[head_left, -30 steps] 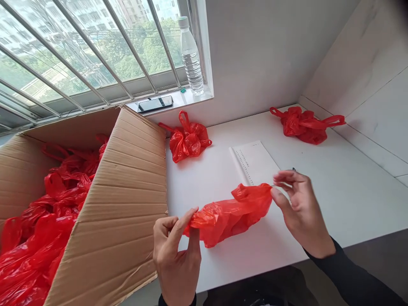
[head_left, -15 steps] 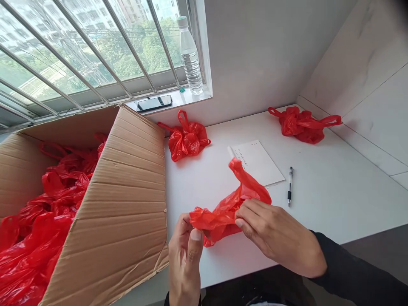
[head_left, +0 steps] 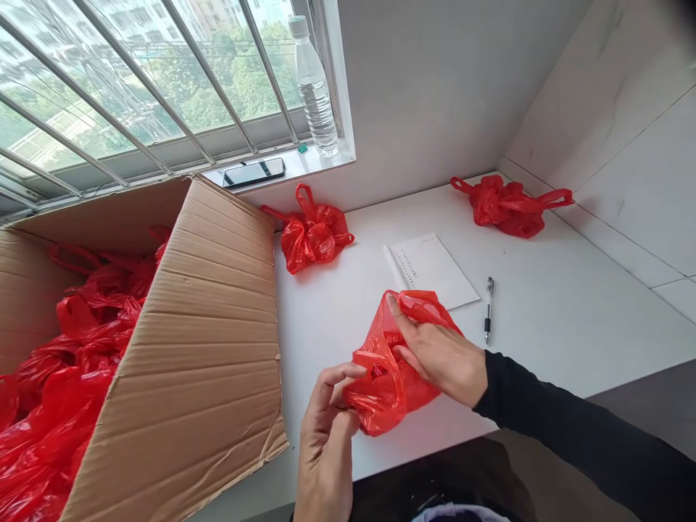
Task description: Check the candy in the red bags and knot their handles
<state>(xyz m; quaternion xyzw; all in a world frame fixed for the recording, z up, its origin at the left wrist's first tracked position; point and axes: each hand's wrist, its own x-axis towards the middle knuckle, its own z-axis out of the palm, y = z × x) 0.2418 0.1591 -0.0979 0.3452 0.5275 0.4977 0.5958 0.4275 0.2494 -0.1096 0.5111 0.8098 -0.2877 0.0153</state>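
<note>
A red plastic bag (head_left: 405, 362) is spread between my hands over the front of the white table, its mouth partly opened. My left hand (head_left: 330, 428) grips the bag's left edge between thumb and fingers. At the upper right of the bag is my right hand (head_left: 435, 351), fingers apart and pressed against the plastic, the fingertips partly under the film. A small dark red item (head_left: 377, 370) shows in the bag near my left fingertips; what it is I cannot tell.
A cardboard box (head_left: 206, 348) full of red bags stands left. Two knotted red bags (head_left: 315, 239) (head_left: 508, 205) lie at the back. A notebook (head_left: 440, 272) and a pen (head_left: 488, 312) lie beyond my hands. On the windowsill are a phone (head_left: 254, 172) and a water bottle (head_left: 316, 98).
The bag has been spread wider, and its raised handle has come down. My right hand has gone from pinching the bag to lying spread against it. The view has shifted slightly.
</note>
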